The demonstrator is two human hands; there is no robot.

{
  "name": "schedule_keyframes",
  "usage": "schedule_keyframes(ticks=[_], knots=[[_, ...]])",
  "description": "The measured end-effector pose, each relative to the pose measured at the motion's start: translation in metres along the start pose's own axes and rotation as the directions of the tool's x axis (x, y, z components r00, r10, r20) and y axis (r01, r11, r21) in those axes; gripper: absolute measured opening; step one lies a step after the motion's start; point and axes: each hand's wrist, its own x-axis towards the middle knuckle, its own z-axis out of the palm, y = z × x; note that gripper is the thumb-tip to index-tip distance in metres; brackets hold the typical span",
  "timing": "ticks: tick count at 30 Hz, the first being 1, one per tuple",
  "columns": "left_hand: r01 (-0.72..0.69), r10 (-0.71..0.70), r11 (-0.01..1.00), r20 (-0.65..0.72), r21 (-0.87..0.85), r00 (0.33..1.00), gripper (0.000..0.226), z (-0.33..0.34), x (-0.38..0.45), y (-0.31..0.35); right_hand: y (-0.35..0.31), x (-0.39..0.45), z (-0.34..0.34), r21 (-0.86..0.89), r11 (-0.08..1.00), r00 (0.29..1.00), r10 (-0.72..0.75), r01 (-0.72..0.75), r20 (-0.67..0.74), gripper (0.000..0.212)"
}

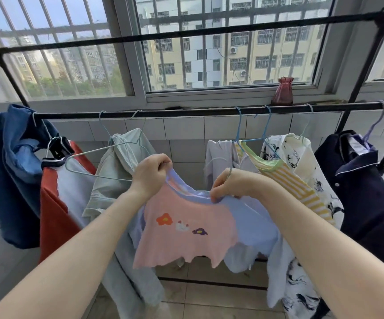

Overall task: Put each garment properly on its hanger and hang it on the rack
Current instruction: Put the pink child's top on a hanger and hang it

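Note:
I hold a small pink shirt (186, 229) with lavender sleeves and flower prints, spread out in front of the rack's lower rail (186, 110). My left hand (150, 176) grips the left side of its lavender neckline. My right hand (230, 185) pinches the right side of the neckline. A thin wire hook (229, 171) pokes up by my right forefinger; the rest of that wire is hidden. A pale wire hanger (89, 155) hangs tilted from the rail, its lower bar running behind my left hand.
On the rail hang a blue garment (14, 176), a red and pale one (55, 208), a pale green one (119, 166), a white one (216, 157), a yellow striped one (287, 180), a black-printed white one (301, 157) and a navy one (361, 185). A red vase (283, 90) stands on the sill.

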Motion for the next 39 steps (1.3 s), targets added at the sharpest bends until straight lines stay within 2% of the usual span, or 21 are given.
schedule_keyframes(ticks=[2,3,6,8,10,13,15,17,19,21,24,25,27,29,30,31,33,35,37,39], knots=[[-0.006,0.000,0.996,-0.067,-0.089,0.998,0.013,0.002,-0.001,0.002,-0.002,0.002,0.003,-0.127,0.991,0.998,0.046,-0.041,0.035,0.010],[-0.018,0.011,0.993,-0.059,-0.120,0.998,0.013,0.003,-0.001,0.005,-0.004,0.002,0.002,-0.100,0.995,1.000,0.025,-0.025,0.006,0.011],[0.005,0.028,0.977,0.153,-0.211,0.988,0.011,0.005,0.000,0.013,-0.008,0.006,-0.005,0.219,0.973,0.982,-0.028,0.070,-0.188,0.016],[0.048,0.020,0.967,0.263,-0.251,0.965,0.010,0.005,-0.003,0.013,-0.009,0.009,-0.006,0.190,0.979,0.976,-0.029,0.071,-0.216,0.019],[0.127,-0.006,0.908,0.290,-0.399,0.957,0.007,0.002,-0.004,0.011,-0.007,0.011,-0.004,0.152,0.984,0.977,-0.056,0.089,-0.206,0.018],[0.229,-0.104,0.784,0.242,-0.577,0.965,0.015,-0.007,0.000,0.012,-0.005,0.011,-0.011,0.263,0.952,0.960,-0.082,0.155,-0.269,0.022],[0.256,-0.203,0.831,0.158,-0.495,0.966,0.024,-0.012,0.004,0.005,-0.004,0.010,-0.014,0.214,0.968,0.969,-0.078,0.130,-0.236,0.022],[0.323,-0.268,0.851,0.187,-0.413,0.945,0.031,-0.016,0.006,-0.006,-0.003,0.010,-0.012,0.231,0.962,0.971,-0.091,0.142,-0.219,0.023],[0.460,-0.319,0.785,0.366,-0.415,0.874,0.033,-0.019,0.001,-0.015,-0.005,0.006,-0.012,0.272,0.945,0.965,-0.114,0.178,-0.235,0.026],[0.577,-0.333,0.727,0.544,-0.372,0.770,0.030,-0.021,-0.005,-0.019,-0.007,0.002,-0.013,0.273,0.939,0.966,-0.157,0.211,-0.207,0.026],[0.686,-0.332,0.610,0.658,-0.396,0.676,0.023,-0.024,-0.010,-0.023,-0.010,0.000,-0.010,0.242,0.941,0.969,-0.211,0.237,-0.128,0.024],[0.693,-0.312,0.601,0.681,-0.398,0.662,0.027,-0.026,-0.010,-0.025,-0.010,0.000,-0.011,0.243,0.939,0.969,-0.223,0.244,-0.110,0.023],[0.704,-0.268,0.635,0.764,-0.318,0.587,0.036,-0.031,-0.011,-0.029,-0.010,0.000,-0.011,0.256,0.932,0.966,-0.239,0.256,-0.093,0.024],[0.700,-0.256,0.672,0.813,-0.240,0.523,0.024,-0.036,-0.018,-0.032,-0.011,0.000,-0.012,0.268,0.927,0.965,-0.246,0.261,-0.090,0.025],[0.684,-0.284,0.696,0.792,-0.218,0.540,0.021,-0.036,-0.022,-0.037,-0.011,0.001,-0.012,0.267,0.930,0.967,-0.240,0.253,-0.084,0.026],[0.649,-0.320,0.729,0.729,-0.219,0.606,0.018,-0.035,-0.024,-0.043,-0.009,0.002,-0.013,0.259,0.936,0.971,-0.226,0.239,-0.079,0.027],[0.551,-0.368,0.782,0.498,-0.291,0.785,0.014,-0.034,-0.027,-0.058,-0.008,0.004,-0.010,0.218,0.955,0.979,-0.192,0.202,-0.067,0.031],[0.414,-0.347,0.842,0.239,-0.347,0.907,0.021,-0.042,-0.030,-0.065,-0.008,0.006,-0.006,0.147,0.977,0.988,-0.154,0.156,-0.029,0.029],[0.304,-0.285,0.904,0.105,-0.302,0.953,0.022,-0.051,-0.033,-0.068,-0.008,0.008,-0.003,0.106,0.988,0.993,-0.109,0.113,-0.042,0.024],[0.215,-0.204,0.944,0.070,-0.250,0.976,0.013,-0.063,-0.036,-0.067,-0.012,0.008,-0.004,0.201,0.974,0.988,-0.085,0.110,-0.128,0.026]])
